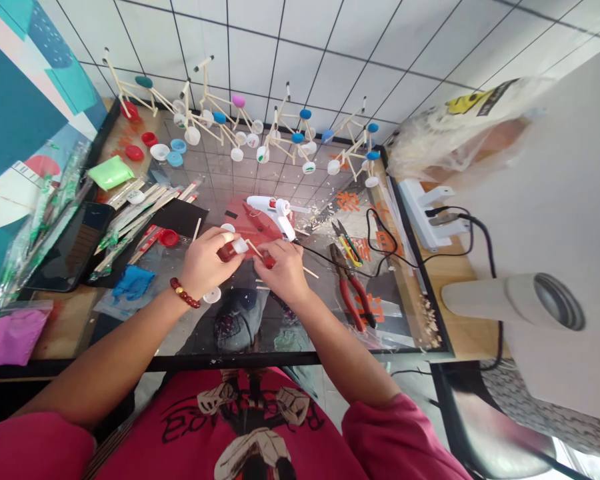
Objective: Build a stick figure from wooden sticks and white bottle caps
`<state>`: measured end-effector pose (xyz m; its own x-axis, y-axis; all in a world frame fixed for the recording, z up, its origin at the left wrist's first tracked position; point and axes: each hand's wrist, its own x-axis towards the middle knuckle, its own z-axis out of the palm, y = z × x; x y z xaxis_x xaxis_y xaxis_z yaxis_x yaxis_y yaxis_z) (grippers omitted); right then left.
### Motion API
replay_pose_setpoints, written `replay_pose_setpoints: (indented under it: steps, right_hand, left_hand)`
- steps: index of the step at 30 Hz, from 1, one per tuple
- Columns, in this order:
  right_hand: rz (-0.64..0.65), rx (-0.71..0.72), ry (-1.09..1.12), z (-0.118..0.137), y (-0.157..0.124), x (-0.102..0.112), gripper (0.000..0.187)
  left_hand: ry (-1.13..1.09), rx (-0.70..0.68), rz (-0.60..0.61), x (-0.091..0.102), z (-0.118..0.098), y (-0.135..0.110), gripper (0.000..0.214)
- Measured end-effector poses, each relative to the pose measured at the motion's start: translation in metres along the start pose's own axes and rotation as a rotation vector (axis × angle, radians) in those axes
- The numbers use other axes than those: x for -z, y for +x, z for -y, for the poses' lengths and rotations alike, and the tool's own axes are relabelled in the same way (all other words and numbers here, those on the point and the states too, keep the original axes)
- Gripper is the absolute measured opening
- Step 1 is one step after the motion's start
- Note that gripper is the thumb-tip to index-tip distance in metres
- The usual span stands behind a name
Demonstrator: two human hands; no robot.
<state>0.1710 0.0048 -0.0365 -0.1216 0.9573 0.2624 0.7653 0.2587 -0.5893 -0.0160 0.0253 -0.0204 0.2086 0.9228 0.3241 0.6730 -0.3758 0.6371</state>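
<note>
Near the table's middle, my left hand [213,255] pinches a small white bottle cap [239,245] between thumb and fingers. My right hand [283,267] is closed on a thin wooden stick [253,249], whose far end meets or nearly meets the cap; I cannot tell if they touch. Just beyond my hands lies a white glue gun [275,212], its black cord running right. Another white cap [212,295] rests by my left wrist, and a loose stick [311,273] lies right of my right hand.
Several stick figures [300,137] with cap wheels stand along the back wall. Pliers [353,287] and yellow-green cutters [347,243] lie at right, near a power strip [430,213] and white cup [510,300]. At left are a phone [70,247], bundled sticks [140,217] and red caps [169,238].
</note>
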Motion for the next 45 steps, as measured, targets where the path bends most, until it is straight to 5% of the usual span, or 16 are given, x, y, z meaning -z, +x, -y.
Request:
replay_pose_setpoints:
  steps: [25,30,40,45]
  right_hand:
    - [-0.028,0.013,0.008,0.0,-0.001,0.001,0.018]
    - [-0.079,0.076,0.072,0.003,-0.003,0.01,0.016]
    - [-0.238,0.153,0.171,0.002,-0.01,0.031,0.043]
    - [-0.296,0.223,0.061,-0.005,-0.006,0.029,0.047]
  left_hand:
    - [-0.028,-0.005,-0.002,0.0,0.0,0.0,0.029]
    - [-0.139,0.053,-0.1,0.005,-0.003,0.001,0.027]
    - [-0.131,0.121,-0.254,0.013,0.003,-0.002,0.033]
    - [-0.147,0.002,-0.281,0.012,-0.001,-0.003,0.024]
